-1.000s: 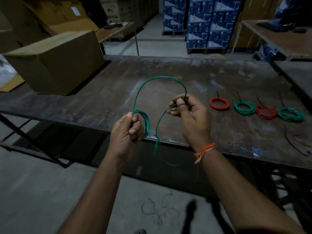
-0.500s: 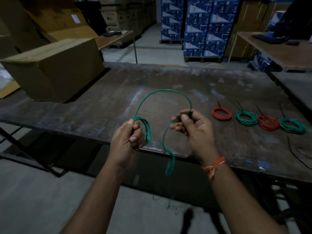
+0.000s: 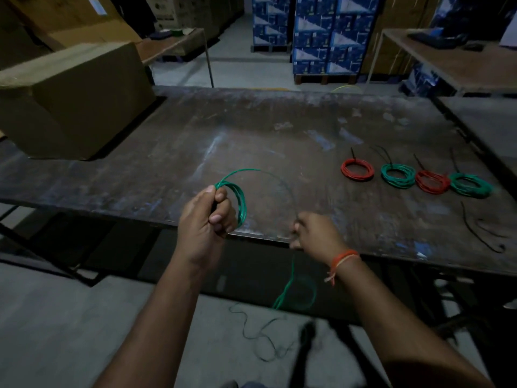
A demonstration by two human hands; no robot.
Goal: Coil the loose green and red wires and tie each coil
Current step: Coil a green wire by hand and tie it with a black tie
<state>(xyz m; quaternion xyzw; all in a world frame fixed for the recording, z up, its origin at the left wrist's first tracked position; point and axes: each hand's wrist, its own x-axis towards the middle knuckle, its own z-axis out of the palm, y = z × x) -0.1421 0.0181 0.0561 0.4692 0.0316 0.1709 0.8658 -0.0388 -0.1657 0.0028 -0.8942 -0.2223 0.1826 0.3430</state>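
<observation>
Low in the frame, on the concrete floor, loose green wire [image 3: 291, 292] trails in thin, springy loops before rising to the right hand [image 3: 316, 233], just right of centre. That hand's fingers are curled together around the strand, though blur hides exactly how they pinch it. To its left, the left hand [image 3: 207, 219] has thumb and fingers clamped on a small green coil [image 3: 242, 203] of several smooth, plastic-coated turns, held over the near edge of the table [image 3: 251, 130]. An arc of wire bridges the two hands. To do this step well, the right hand likely needs to feed slack evenly, laying each new turn the same size against the last, while the left keeps its pinch firm so the springy turns cannot splay. Farther back at the right, four finished coils [image 3: 397, 175], alternating red and green rings, lie in a row on the scuffed, dark tabletop, each with a thin dark tie. A matte cardboard box [image 3: 70, 93] sits at upper left.
</observation>
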